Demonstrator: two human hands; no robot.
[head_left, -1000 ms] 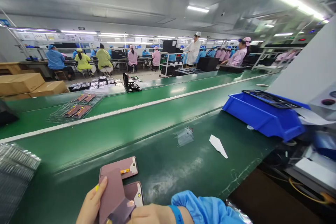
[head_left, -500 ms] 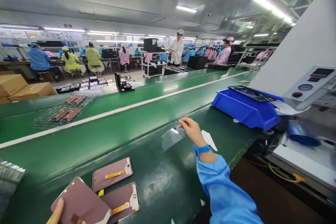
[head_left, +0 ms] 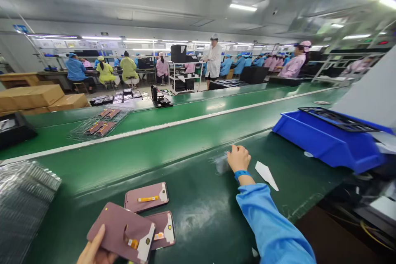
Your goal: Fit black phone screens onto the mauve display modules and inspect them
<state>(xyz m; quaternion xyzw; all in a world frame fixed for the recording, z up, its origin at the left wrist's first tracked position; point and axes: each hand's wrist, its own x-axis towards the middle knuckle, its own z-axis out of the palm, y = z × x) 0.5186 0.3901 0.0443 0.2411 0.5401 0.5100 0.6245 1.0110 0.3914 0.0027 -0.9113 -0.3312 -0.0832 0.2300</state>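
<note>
My left hand (head_left: 97, 247) grips a phone screen panel (head_left: 119, 229) by its near left edge. Its brownish back faces up, with an orange flex cable and a pale strip at one end. Two similar panels lie on the green bench beyond it, an upper one (head_left: 145, 199) and a lower one (head_left: 165, 225) partly covered by the held panel. My right hand (head_left: 239, 159), in a blue sleeve and wristband, is closed at the edge of a clear plastic film (head_left: 221, 163), low over the bench; its fingertips are partly hidden. A white paper piece (head_left: 266, 174) lies just right of that hand.
A blue bin (head_left: 321, 140) with a black frame (head_left: 343, 119) across it stands at right. Stacked clear trays (head_left: 27, 206) are at left. Across the white line lie a clear tray of panels (head_left: 102, 126) and a black fixture (head_left: 159, 98). Several people work beyond.
The view has swung left. My right hand has lowered the film towards the bench, its fingers more curled. The panel in my left hand has tilted and shows more of its cable end.
</note>
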